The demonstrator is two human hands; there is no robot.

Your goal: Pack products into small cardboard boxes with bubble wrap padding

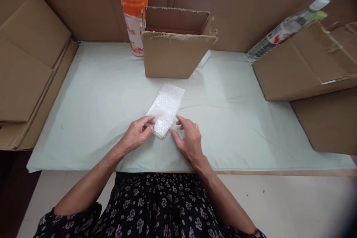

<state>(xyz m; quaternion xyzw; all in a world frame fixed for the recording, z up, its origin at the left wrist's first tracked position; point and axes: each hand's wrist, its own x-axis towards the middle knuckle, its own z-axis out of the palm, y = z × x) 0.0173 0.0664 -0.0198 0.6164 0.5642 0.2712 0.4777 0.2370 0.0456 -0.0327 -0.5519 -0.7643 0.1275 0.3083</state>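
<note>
A folded sheet of clear bubble wrap (167, 106) lies flat and slanted on the pale green cloth (228, 126), in front of an open cardboard box. At its lower left edge is my left hand (136, 132), thumb and curled fingers closed on the plastic. My right hand (189, 137) rests by the lower right edge. Its thumb and forefinger are apart, their tips at or close to the wrap's side. Whether anything is inside the folded wrap, I cannot tell.
Behind the wrap stands the open cardboard box (167, 57), beside an orange-topped bottle (134, 15). A clear plastic bottle (284, 31) leans behind a carton (301, 67) at right. Flattened cardboard (30, 63) stands at left. Something white (205, 58) shows partly behind the box.
</note>
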